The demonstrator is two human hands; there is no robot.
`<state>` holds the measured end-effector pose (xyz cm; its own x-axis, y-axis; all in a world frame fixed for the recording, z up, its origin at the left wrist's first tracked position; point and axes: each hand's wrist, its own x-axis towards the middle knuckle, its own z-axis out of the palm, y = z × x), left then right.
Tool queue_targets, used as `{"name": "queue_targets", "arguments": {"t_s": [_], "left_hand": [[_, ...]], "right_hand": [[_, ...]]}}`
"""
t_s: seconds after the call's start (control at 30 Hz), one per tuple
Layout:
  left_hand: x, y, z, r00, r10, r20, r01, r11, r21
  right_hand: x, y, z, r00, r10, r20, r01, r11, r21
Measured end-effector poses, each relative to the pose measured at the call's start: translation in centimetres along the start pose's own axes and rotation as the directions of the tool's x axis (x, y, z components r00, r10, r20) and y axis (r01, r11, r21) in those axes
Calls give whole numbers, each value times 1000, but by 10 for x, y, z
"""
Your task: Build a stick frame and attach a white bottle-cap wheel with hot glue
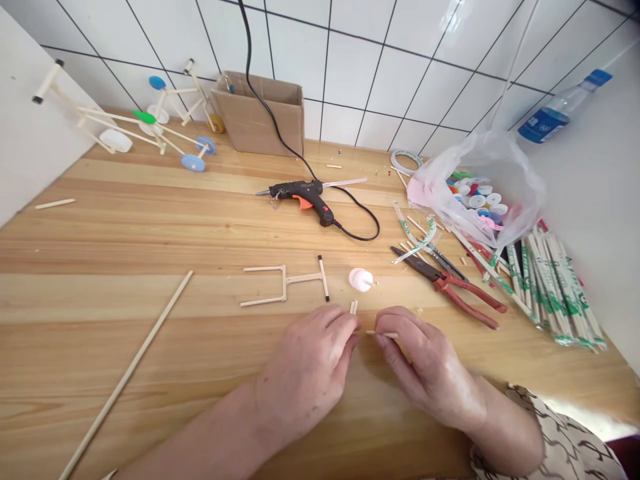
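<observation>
Taking the gap between the hands as the middle of the clock, with 12 toward the tiled wall: the right hand (430,367) has thumb and index finger pinched on a short, thin, pale wooden stick (394,335), one end poking out toward 9, over the pale wood-grain worktop (215,360). The left hand (307,360) is just beside it at 9, fingers curled in together; two short pale wooden pieces (353,307) show right past its fingertips, but honestly I can't tell if it's gripping anything. At 12, near both hands, sits a round pinkish-white plastic cap (360,279). Around 10 there's a small flat frame of pale sticks (303,278), with a black-tipped crosspiece on the cap side and two prongs toward 9. Beyond that at 11 lies a black glue gun with an orange trigger (300,189), nozzle toward 9, then a brown cardboard box (265,123) by the wall. A long pale wooden rod (130,373) slants across at 9. Over at 2 you've got red-handled pliers (447,283), at 1 a see-through plastic bag (523,190) full of colourful bottle caps (477,201), and around 3 a pile of sticks in clear-and-green wrappers (560,293).
</observation>
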<state>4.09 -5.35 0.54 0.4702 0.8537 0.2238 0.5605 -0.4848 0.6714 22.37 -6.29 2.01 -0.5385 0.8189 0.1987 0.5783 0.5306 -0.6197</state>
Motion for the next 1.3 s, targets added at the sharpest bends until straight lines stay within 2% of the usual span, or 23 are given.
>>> {"name": "queue_targets", "arguments": {"t_s": [0.23,0.3,0.4,0.53,0.67,0.87,0.93,1.07,1.13,1.2,1.3], "left_hand": [[-1,0,2,998,-28,49,29,999,-31],[-1,1,2,998,-29,49,32,999,-44],[-1,3,1,998,-33,52,38,994,-101],[-1,6,2,996,-34,84,51,975,-216],[-3,8,3,991,-74,113,103,954,-280],[0,12,-4,957,-193,217,262,897,-357],[2,13,-7,939,-229,255,314,874,-371],[2,15,-7,905,-281,320,394,837,-380],[1,16,-6,891,-289,350,418,825,-380],[1,17,-5,885,-292,363,425,825,-373],[1,17,-3,907,-262,330,383,839,-386]], "right_hand": [[1,3,1,999,37,30,-38,999,18],[0,1,0,998,67,10,-68,993,96],[-3,-4,-2,993,111,-47,-92,948,303],[-5,-8,0,967,236,-98,-138,803,580],[-4,-8,4,937,344,-61,-190,648,737],[1,-2,8,928,371,31,-182,381,907],[2,-1,6,928,371,33,-187,387,903],[2,-3,4,923,381,-46,-188,553,811],[1,-4,4,923,377,-80,-181,607,774],[0,-5,4,923,377,-82,-188,626,756],[1,-4,5,912,404,-64,-218,613,759]]}}
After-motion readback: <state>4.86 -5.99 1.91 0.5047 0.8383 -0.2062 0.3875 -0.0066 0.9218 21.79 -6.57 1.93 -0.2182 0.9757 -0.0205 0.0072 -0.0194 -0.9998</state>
